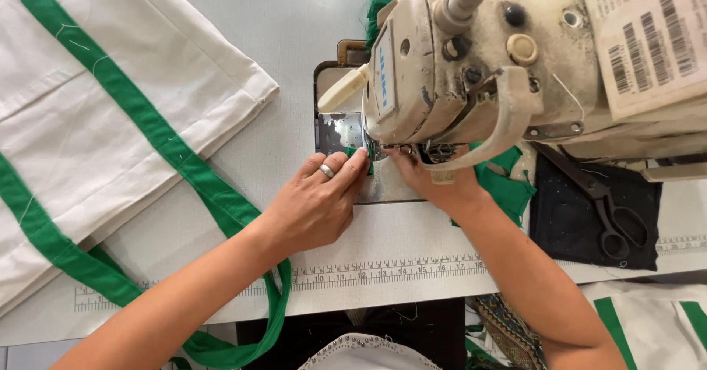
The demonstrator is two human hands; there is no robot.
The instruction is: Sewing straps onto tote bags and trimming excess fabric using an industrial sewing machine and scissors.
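Note:
My left hand [317, 201], a ring on one finger, lies flat on the table with its fingertips pressing a small bit of green strap [350, 151] at the needle of a cream sewing machine [471, 61]. My right hand [431, 178] reaches under the machine head from the right, fingers on the same green fabric by the presser foot; most of that hand is hidden by the machine. A long green strap [221, 201] runs from under my left wrist off the table's front edge.
White fabric pieces with green straps [96, 120] are stacked at the left. Black scissors [604, 208] lie on a dark cloth [567, 223] at the right. A ruler strip [383, 270] runs along the table's front edge. More green fabric [508, 186] sits beneath the machine.

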